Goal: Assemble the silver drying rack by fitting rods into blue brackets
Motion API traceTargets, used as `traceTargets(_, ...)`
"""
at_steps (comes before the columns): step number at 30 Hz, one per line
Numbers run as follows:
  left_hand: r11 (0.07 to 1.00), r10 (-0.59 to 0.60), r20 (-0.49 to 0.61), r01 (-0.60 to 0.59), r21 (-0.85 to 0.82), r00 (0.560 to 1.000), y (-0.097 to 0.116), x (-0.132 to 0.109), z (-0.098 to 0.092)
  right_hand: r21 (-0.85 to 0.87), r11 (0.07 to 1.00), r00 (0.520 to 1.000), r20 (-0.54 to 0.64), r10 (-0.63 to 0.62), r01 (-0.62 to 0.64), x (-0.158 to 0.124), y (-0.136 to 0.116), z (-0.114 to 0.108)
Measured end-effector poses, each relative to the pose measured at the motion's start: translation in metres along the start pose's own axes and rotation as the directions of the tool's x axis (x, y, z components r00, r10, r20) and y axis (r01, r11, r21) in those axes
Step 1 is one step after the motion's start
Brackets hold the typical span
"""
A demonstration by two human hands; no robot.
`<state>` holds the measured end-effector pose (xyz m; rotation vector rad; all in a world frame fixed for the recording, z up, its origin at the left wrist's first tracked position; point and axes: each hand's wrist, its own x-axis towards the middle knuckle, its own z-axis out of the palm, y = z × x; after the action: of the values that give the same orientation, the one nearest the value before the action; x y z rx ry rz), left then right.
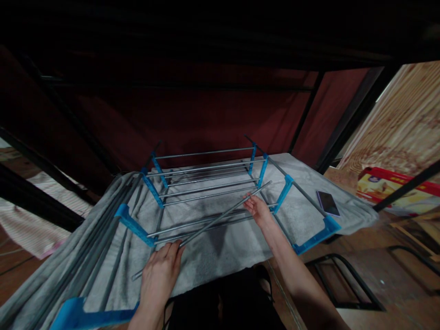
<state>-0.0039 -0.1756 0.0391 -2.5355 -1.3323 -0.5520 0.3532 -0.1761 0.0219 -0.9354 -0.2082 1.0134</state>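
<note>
A rack of grey metal rods and blue plastic brackets [206, 183] lies on a grey towel [227, 247]. One long loose grey rod [213, 220] runs diagonally across the rack. My left hand [160, 275] lies over the rod's near end, fingers curled on it. My right hand [256, 208] pinches the rod near its far end, beside a blue bracket [283, 192].
A phone [328, 203] lies on the towel at the right. More rods and a blue bracket [77, 314] lie at the lower left. A red and yellow box [392, 185] sits at the far right. Black metal frames [343, 279] stand around. Dark red cloth hangs behind.
</note>
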Motion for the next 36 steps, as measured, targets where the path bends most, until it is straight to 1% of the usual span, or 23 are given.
traceTargets(4,0.998,0.018,-0.020,-0.016,0.058,1.000,-0.005,0.017,0.006,-0.006,1.000,1.000,0.008,0.028,-0.028,0.011,-0.002,-0.003)
traceTargets(8,0.999,0.026,-0.013,-0.025,0.047,1.000,-0.005,0.031,0.008,0.007,0.997,0.997,-0.015,0.072,-0.071,0.021,-0.001,-0.006)
traceTargets(13,0.998,0.031,0.013,-0.032,0.048,0.999,-0.008,0.045,0.015,0.027,0.996,0.996,-0.020,0.089,-0.088,0.029,-0.001,-0.007)
traceTargets(17,0.999,0.009,0.039,-0.011,0.050,0.999,-0.007,0.056,0.023,0.033,0.996,0.995,-0.042,0.087,-0.085,0.033,-0.002,-0.006)
traceTargets(23,1.000,-0.009,0.087,0.008,0.011,0.996,-0.006,0.075,0.028,0.012,0.994,0.990,-0.086,0.110,-0.109,0.039,-0.002,-0.012)
traceTargets(26,1.000,-0.002,0.110,0.001,0.013,0.994,-0.010,0.079,0.029,0.005,0.990,0.983,-0.118,0.140,-0.140,0.039,0.001,-0.016)
traceTargets(31,1.000,0.000,0.110,-0.001,0.009,0.994,-0.017,0.080,0.033,-0.002,0.989,0.986,-0.075,0.148,-0.148,0.037,0.008,-0.018)
traceTargets(36,1.000,-0.017,0.097,0.016,0.010,0.995,-0.018,0.081,0.029,-0.005,0.991,0.989,-0.063,0.137,-0.137,0.034,0.012,-0.015)
